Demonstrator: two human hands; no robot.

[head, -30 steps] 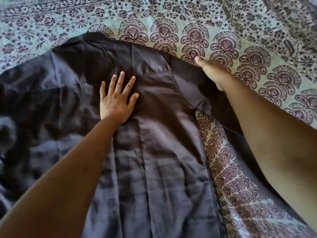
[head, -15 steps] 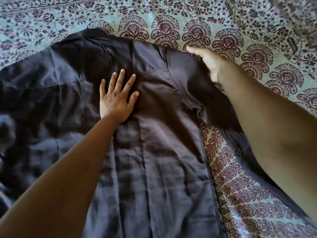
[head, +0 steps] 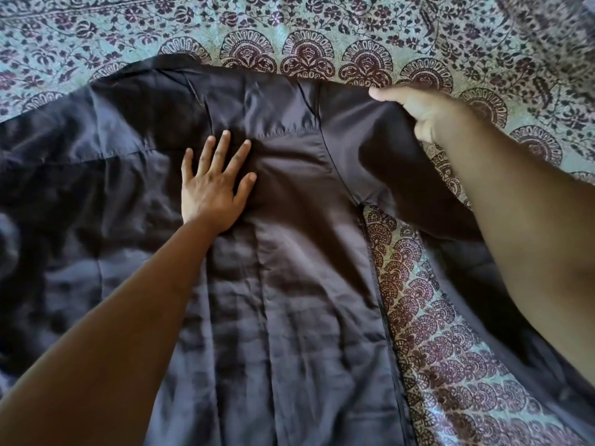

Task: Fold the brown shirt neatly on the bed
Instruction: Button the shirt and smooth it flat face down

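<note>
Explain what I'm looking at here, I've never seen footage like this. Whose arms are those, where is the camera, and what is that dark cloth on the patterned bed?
There is no machine here. A person wears a wide-angle camera on their head, looking forward and down, so the two arms that reach in from the bottom are their own. There is only this one view.

The dark cloth is a brown shirt, spread out on a bed covered with a pale green bedspread printed in dark red.

The left hand lies flat on the shirt with its fingers spread, pressing it down near the chest. The right hand grips the shirt's edge at the shoulder on the right, and that part seems lifted a little off the bed. This looks like the start of a fold, with one hand pinning the shirt while the other brings a side over.
</note>
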